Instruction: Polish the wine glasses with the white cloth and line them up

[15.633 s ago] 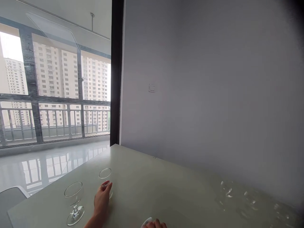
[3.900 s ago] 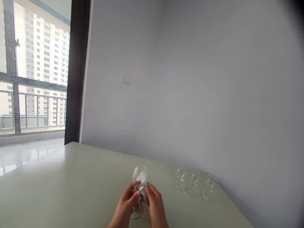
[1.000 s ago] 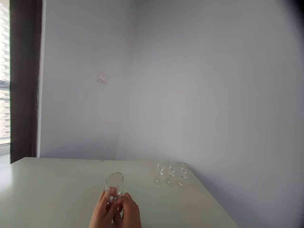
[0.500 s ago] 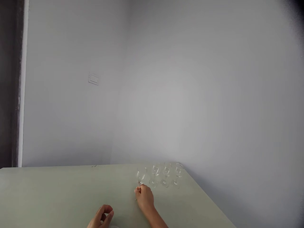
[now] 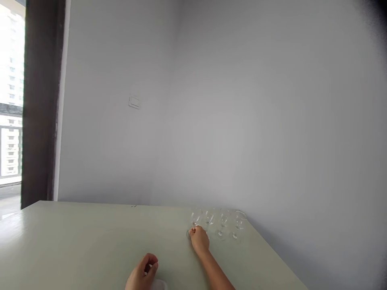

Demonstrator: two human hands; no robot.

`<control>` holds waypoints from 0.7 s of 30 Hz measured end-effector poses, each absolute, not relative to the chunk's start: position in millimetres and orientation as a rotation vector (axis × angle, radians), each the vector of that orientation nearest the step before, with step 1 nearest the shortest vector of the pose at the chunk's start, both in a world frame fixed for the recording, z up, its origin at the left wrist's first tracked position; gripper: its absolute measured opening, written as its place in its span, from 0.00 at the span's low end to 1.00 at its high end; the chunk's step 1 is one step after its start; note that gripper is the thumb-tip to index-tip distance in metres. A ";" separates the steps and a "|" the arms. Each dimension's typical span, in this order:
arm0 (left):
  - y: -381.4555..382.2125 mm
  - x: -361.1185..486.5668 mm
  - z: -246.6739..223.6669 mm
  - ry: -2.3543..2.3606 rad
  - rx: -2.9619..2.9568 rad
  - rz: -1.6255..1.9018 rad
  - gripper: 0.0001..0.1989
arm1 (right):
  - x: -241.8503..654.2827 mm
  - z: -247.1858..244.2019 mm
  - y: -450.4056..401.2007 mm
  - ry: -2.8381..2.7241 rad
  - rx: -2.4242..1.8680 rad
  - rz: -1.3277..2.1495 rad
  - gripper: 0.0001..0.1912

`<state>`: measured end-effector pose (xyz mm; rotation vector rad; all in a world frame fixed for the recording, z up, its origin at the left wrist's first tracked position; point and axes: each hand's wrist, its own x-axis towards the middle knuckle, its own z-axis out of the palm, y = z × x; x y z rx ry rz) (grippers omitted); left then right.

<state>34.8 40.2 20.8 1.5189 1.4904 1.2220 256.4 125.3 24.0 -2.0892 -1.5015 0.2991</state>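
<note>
A small clear stemmed glass (image 5: 196,219) stands upright on the pale table (image 5: 90,241), close to the grey wall (image 5: 242,121) at the far right of the tabletop; it is the leftmost of a row of four, with the other three glasses (image 5: 223,222) upright just beside it to the right, near one another and running along the wall; the right hand (image 5: 198,239) reaches out across the table to this glass, its fingers curled round the lower stem and foot, the bowl showing clear above the knuckles; the bare forearm stretches back toward the bottom edge of the view; the left hand (image 5: 142,274) lies nearer, low in the view and well apart from the glasses, fingers bent inward in a loose fist over a white cloth (image 5: 159,284) at the bottom edge; whether those fingers actually pinch the cloth or only rest on it cannot be told; on the wall, above and to the left of the row, sits a small white switch plate (image 5: 134,102); at the far left a dark frame (image 5: 42,108) edges a bright window (image 5: 10,92).
</note>
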 end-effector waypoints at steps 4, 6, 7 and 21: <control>37.0 34.3 28.0 1.443 1.415 1.300 0.07 | 260.2 27.1 116.9 -1.511 -2.032 0.323 0.08; 35.7 32.2 31.9 1.419 1.387 1.296 0.07 | 259.9 30.3 105.4 -1.492 -2.002 0.323 0.10; 35.0 31.1 33.6 1.403 1.368 1.297 0.07 | 257.6 32.8 97.2 -1.482 -1.986 0.324 0.12; -4.7 -17.2 133.4 1.182 0.989 1.543 0.11 | 104.9 2.9 -18.1 -2.373 -0.878 -0.324 0.13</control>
